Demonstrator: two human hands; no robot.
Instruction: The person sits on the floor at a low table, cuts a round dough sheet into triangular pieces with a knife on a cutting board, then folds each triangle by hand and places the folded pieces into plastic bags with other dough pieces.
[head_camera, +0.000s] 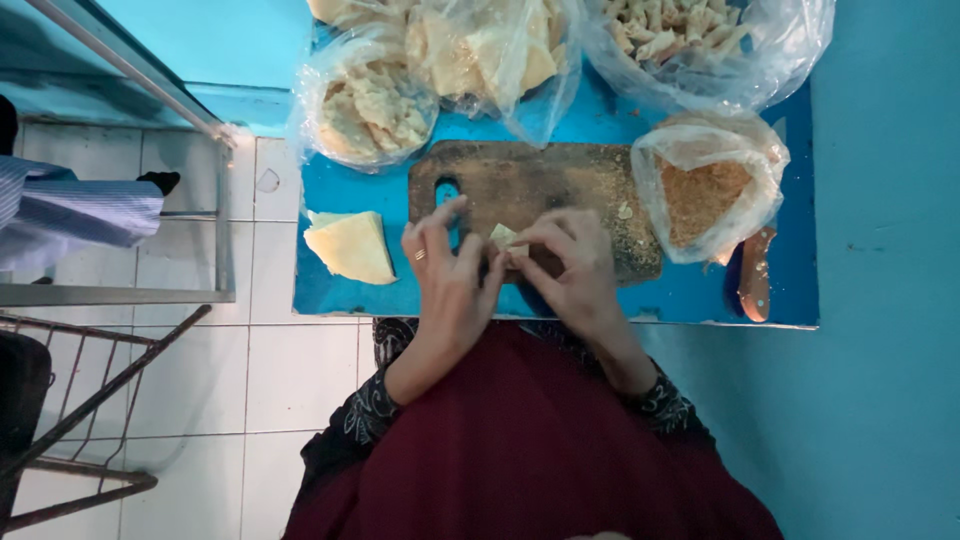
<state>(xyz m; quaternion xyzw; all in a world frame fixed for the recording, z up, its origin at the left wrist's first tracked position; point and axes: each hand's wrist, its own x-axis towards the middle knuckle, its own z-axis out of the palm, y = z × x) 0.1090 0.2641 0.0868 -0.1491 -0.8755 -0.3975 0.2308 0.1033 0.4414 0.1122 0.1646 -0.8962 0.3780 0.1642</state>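
both hands' (450, 275) (575, 265) grip pinched on pale folded dough piece (503, 238), over worn wooden board (560, 185)

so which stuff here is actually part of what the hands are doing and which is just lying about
In use:
- left hand and right hand, folding a small pale wrapper piece
- dark worn wooden cutting board

Lying about:
- stack of pale triangular wrappers
- clear bag of brown crumbs
- wooden-handled knife

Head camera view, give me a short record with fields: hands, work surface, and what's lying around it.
Hands: left hand and right hand together pinch a small pale folded wrapper piece
Surface: dark worn wooden cutting board on a blue tabletop
Left of board: stack of pale triangular wrappers
Right of board: clear plastic bag of brown crumbs
Behind board: clear bags of pale folded pieces
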